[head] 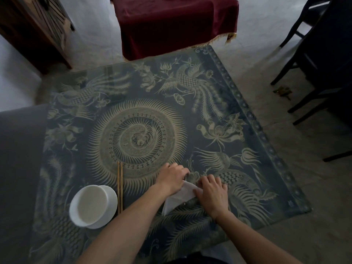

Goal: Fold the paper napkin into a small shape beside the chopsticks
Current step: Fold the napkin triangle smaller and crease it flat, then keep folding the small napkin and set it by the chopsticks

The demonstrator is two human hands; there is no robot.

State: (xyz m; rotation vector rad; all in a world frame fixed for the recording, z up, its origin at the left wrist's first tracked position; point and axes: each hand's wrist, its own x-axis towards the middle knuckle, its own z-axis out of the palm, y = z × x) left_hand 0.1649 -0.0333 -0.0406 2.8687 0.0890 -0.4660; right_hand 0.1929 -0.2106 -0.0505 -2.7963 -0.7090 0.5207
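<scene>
Two hands [174,179] [212,193] pressing creased white napkin [181,196]

This looks like a dining room in a home or a small eating house. A table [247,115] under glass fills the middle of the frame, spread with a blue cloth [219,103] printed with phoenixes and a sunburst. At lower left a white bowl [93,205] stands just beside a pair of chopsticks [120,187], a place set for a meal. At top centre is furniture draped in dark red fringed cloth [177,23]. Dark wooden chairs [308,60] stand at upper right, a wooden cabinet [36,29] at upper left, on a pale tiled floor [314,187].
</scene>
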